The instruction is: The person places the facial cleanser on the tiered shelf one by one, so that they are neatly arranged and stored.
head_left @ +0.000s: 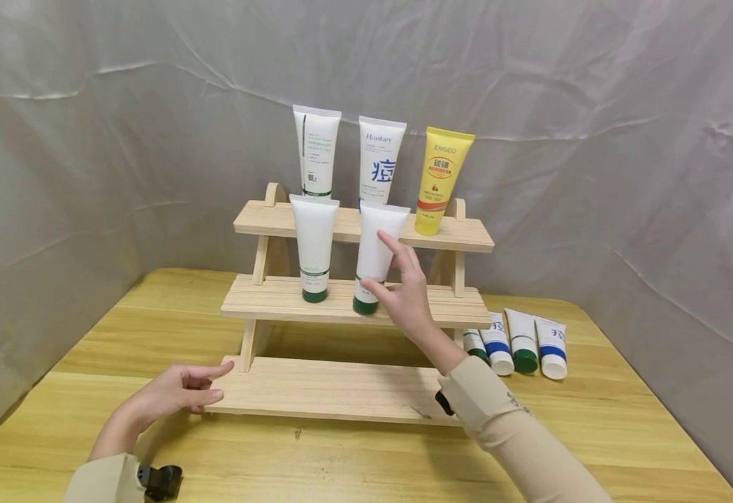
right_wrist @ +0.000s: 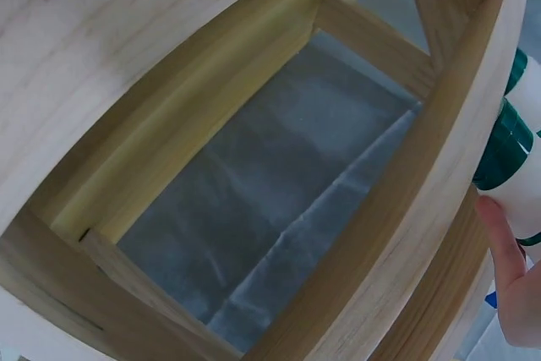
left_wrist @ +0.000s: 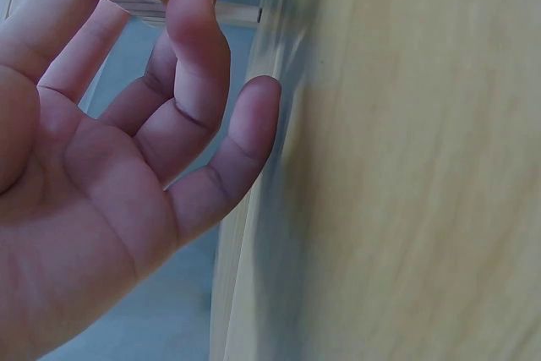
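Note:
My right hand holds a white squeeze tube with a green cap that stands cap down on the middle tier of a wooden three-tier display stand. Thumb and index finger lie across its front; the other fingers are partly hidden. In the right wrist view the thumb touches the tube close to its green cap. At the lower left, my left hand grips the end of the bottom tier. The left wrist view shows curled fingers at the board's corner.
A similar white tube stands left on the middle tier. Up top are a white green-printed tube, a white-and-blue tube and a yellow tube. Several tubes lie on the table, right of the stand.

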Tool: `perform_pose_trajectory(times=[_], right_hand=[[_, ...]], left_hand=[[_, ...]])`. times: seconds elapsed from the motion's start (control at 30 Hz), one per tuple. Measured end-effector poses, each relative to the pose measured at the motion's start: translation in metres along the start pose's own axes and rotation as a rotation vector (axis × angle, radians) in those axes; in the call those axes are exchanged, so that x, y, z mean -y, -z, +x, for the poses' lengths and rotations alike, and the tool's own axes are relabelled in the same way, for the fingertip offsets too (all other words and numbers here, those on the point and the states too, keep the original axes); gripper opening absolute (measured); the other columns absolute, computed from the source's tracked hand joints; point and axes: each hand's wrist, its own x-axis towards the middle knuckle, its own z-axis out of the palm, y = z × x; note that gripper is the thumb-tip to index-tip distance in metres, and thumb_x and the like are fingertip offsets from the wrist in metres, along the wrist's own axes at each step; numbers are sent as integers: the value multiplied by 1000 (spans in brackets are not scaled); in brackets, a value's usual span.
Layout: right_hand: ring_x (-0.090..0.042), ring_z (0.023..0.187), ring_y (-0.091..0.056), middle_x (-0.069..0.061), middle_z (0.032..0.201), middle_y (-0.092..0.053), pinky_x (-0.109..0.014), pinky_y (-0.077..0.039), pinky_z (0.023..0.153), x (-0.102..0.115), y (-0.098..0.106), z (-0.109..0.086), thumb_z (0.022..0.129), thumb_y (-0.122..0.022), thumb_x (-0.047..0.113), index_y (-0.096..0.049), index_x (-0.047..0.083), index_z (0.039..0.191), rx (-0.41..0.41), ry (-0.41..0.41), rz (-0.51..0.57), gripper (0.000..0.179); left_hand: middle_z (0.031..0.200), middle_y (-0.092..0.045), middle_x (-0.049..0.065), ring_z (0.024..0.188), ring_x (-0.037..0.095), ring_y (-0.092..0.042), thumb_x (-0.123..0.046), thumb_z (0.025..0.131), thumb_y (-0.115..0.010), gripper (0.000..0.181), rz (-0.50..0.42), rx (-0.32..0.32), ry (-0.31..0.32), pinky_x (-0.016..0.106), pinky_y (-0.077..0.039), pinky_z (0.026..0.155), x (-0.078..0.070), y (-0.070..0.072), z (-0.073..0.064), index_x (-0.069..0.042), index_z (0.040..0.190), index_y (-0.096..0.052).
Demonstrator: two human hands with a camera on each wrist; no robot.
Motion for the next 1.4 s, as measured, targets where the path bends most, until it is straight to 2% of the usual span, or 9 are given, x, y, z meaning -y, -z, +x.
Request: perform_pose_trajectory(times=[0.33,0.47,0.67,0.77,0.9,1.07,1.23,1.4], right_hand=[[-29,104,-45,-19,122,-41,-32,-50,52,-8,-5,5,73,-70,-3,-43,6,130,16,57,-29,64],[-28,104,-45,-18,123,-40,-33,-49,52,-9,-6,4,74,-70,-3,-43,8,131,16,64,-47,64],[-30,99,-46,-20,122,-39,-38,-51,62,-7,-4,-1,73,-71,-3,-43,6,130,31,56,-46,64],[-33,97,-48,-22,120,-39,-41,-51,63,-5,-2,-4,74,-70,-4,-43,3,128,37,43,-23,62],[-37,95,-50,-27,113,-41,-43,-50,64,11,4,-9,74,-67,-8,-41,-7,124,39,30,-6,57],[-41,97,-48,-30,110,-42,-44,-49,67,25,13,-14,77,-63,-10,-41,-15,117,50,-43,56,46],[-34,98,-50,-23,107,-50,-41,-48,72,8,18,-21,80,-63,-3,-48,-10,111,72,-112,73,35],[-24,87,-56,-14,94,-60,-34,-49,68,-2,27,-28,82,-64,5,-57,-5,99,95,-135,18,21]], left_hand=[[71,-48,3,63,12,-53,-12,86,-59,56,-11,0,18,28,-47,58,-1,0,1,13,128,-31],[68,-45,0,61,9,-50,-11,87,-58,55,-10,0,12,27,-47,58,-1,-1,1,12,129,-31],[66,-41,-2,57,7,-45,-11,87,-58,55,-14,-1,19,26,-45,57,-2,-1,0,11,129,-31],[66,-42,-2,57,8,-46,-12,87,-58,55,-7,-4,17,26,-45,56,-1,0,-1,12,129,-31],[67,-44,-2,58,8,-48,-11,87,-58,55,2,-2,11,26,-46,57,-1,0,-1,13,129,-31],[68,-45,-2,58,8,-48,-11,87,-58,55,4,-3,7,27,-46,57,1,0,0,13,129,-31],[66,-45,-2,57,8,-47,-9,87,-57,53,6,0,-17,26,-45,55,3,0,0,14,128,-32],[65,-45,-2,55,8,-46,-7,88,-56,52,3,0,-32,25,-45,55,4,0,0,15,127,-32]])
